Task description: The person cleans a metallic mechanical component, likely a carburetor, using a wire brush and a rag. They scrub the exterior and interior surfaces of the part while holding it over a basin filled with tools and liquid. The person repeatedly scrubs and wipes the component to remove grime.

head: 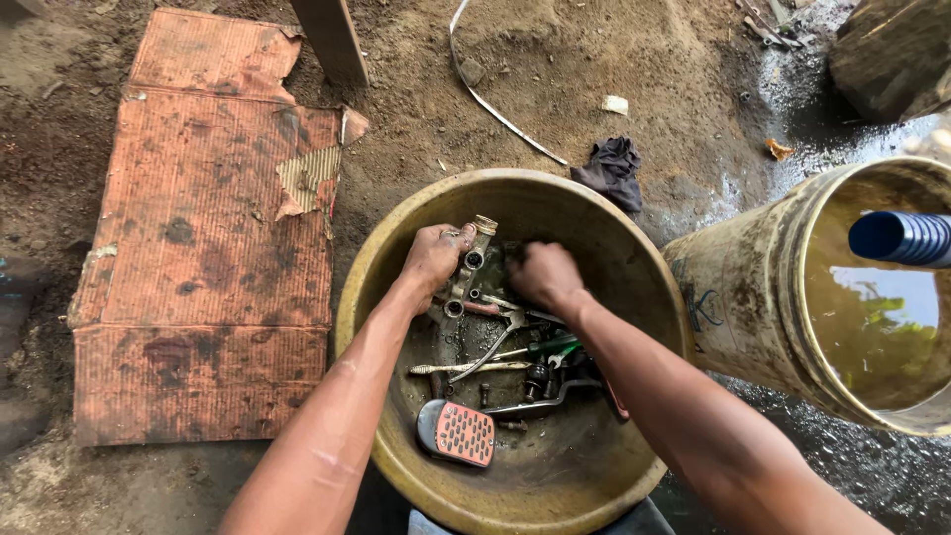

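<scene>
A dirty yellow basin (376,258) sits on the dirt ground below me. My left hand (433,256) grips a grey metal part with round holes (469,269) and holds it upright over the basin's far side. Closed into a fist, my right hand (542,276) presses against that part; whatever it holds is hidden. In the basin's bottom lie pliers (500,332), a green-handled screwdriver (545,347), bolts and a pedal with an orange studded face (457,433).
A flattened reddish cardboard sheet (213,238) lies on the left. At the right a large yellowed bucket (753,307) holds murky liquid, with a blue hose end (897,238) over it. A dark rag (611,168) and a white strap (495,109) lie beyond the basin.
</scene>
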